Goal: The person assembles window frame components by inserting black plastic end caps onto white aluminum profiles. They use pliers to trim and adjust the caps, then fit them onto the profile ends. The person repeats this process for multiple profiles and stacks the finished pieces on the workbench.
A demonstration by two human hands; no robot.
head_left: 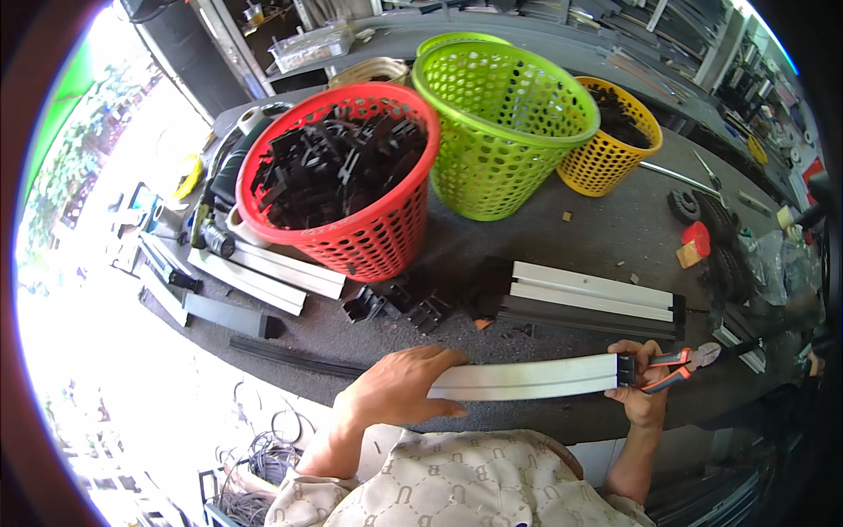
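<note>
A white metal profile [527, 378] lies crosswise in front of me. My left hand [395, 385] grips its left end, thumb on the near side and fingers on the far side. At the right end of the profile sits a black plastic end piece [625, 370]. Around that end piece close the fingers of my right hand [645, 395]. The same hand also holds cutting pliers [680, 365] with orange and dark handles, their jaws pointing right, away from the profile. Part of the handles is hidden by my fingers.
On the dark table [562, 237] stand a red basket [386, 246] full of black plastic parts, a green basket [479, 189] and a yellow basket [606, 167]. More white profiles [588, 290] lie beyond my hands. Loose black parts [395, 303] sit before the red basket.
</note>
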